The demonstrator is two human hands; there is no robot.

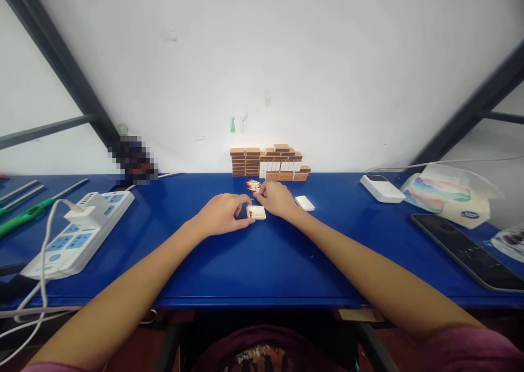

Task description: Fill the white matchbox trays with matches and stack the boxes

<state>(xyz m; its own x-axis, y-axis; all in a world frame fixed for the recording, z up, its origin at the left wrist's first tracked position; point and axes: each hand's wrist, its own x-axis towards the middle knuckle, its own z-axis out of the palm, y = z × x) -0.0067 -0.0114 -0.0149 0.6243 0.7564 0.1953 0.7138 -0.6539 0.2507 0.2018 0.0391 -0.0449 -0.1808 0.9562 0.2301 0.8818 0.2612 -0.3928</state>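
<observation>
My left hand [223, 213] has its thumb and fingers around a small white matchbox tray [257, 217] on the blue table. Several red-tipped matches lie inside the tray. Just behind it is a loose pile of matches [254, 186]. My right hand [277, 198] reaches to the right edge of this pile, thumb and fingers pinched together on matches there; its fingertips are partly hidden. To the right of my right wrist lies a white matchbox piece [304, 203].
Matchboxes [245, 163] stand stacked against the wall. On the left are a power strip [77, 241] with white cables and green-handled tools [35, 212]. A white device [382, 189], a tissue pack [446, 194] and a phone [466, 249] lie on the right.
</observation>
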